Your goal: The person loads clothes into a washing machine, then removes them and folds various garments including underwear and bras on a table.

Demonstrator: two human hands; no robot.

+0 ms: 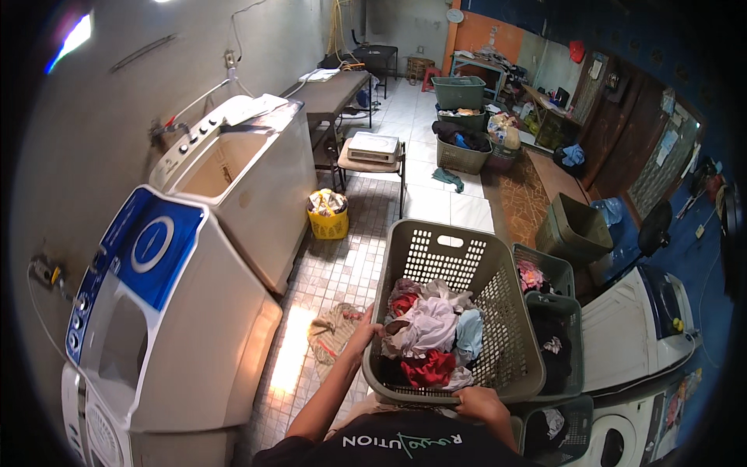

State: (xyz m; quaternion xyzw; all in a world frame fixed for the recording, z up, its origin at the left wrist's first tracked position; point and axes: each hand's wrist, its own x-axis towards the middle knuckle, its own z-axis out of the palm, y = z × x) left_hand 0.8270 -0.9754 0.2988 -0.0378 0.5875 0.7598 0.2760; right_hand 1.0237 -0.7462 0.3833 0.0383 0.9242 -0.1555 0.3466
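Observation:
A large grey-green plastic laundry basket [508, 274], with perforated walls and an oval handle hole, is held in front of my body. Crumpled clothes [429, 327] in white, red and light blue lie at its bottom. My left hand [366, 331] grips the basket's left side, with the fingers partly hidden against it. At the near rim, right of its middle, my right hand [483, 404] is closed on the edge, thumb on top.
Twin-tub washing machines [192, 327] line the left wall. A yellow basket [328, 225] stands by a chair [373, 163] bearing a scale. Dark green baskets [575, 327] of laundry and more washing machines [618, 327] are at the right. A patterned cloth [332, 335] lies on the tiles.

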